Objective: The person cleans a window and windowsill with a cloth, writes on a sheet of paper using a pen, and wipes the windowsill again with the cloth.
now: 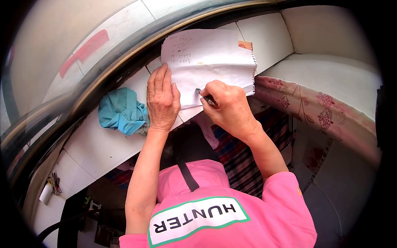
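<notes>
A white notebook [219,45] with handwriting in its upper left part lies on the tiled ledge. My left hand [162,97] rests flat, fingers stretched out, on the lower left edge of its page. Between the fingers of my right hand [227,103] is a pen [211,102], its tip over the lower middle of the paper. Whether the tip touches the page is hard to tell. Just left of my left hand lies a crumpled teal cloth [120,109].
A red comb [84,51] shows behind the dark curved window frame [95,78]. A pink patterned curtain [318,105] hangs at the right. On the ledge's far left sit a white cylindrical object [46,193] and a small cable [54,182].
</notes>
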A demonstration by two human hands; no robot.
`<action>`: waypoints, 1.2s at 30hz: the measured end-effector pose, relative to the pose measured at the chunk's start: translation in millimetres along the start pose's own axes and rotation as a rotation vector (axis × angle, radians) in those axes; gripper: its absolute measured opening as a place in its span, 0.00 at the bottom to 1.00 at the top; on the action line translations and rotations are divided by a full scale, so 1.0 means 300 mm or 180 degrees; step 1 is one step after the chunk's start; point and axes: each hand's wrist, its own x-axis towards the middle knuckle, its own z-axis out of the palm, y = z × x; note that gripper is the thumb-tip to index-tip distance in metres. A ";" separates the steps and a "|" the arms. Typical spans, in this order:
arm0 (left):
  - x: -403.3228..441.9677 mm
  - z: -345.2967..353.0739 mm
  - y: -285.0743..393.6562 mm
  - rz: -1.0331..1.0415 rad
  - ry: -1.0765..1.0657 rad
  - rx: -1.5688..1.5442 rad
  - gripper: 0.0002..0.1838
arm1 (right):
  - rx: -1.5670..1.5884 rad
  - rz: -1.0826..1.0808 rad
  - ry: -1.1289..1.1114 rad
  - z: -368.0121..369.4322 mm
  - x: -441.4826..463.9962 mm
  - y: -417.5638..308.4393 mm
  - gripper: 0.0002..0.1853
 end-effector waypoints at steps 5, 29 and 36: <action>0.002 -0.003 0.000 -0.0012 -0.0006 -0.0046 0.25 | 0.0637 0.0224 0.0289 0.024 0.006 0.015 0.07; -0.002 0.000 -0.003 0.0070 -0.0061 0.0126 0.24 | 0.5019 0.0937 0.0629 0.168 -0.012 0.055 0.17; -0.004 0.003 -0.005 0.0069 -0.0091 0.0145 0.24 | 0.3988 0.0717 0.0945 0.212 0.057 0.024 0.14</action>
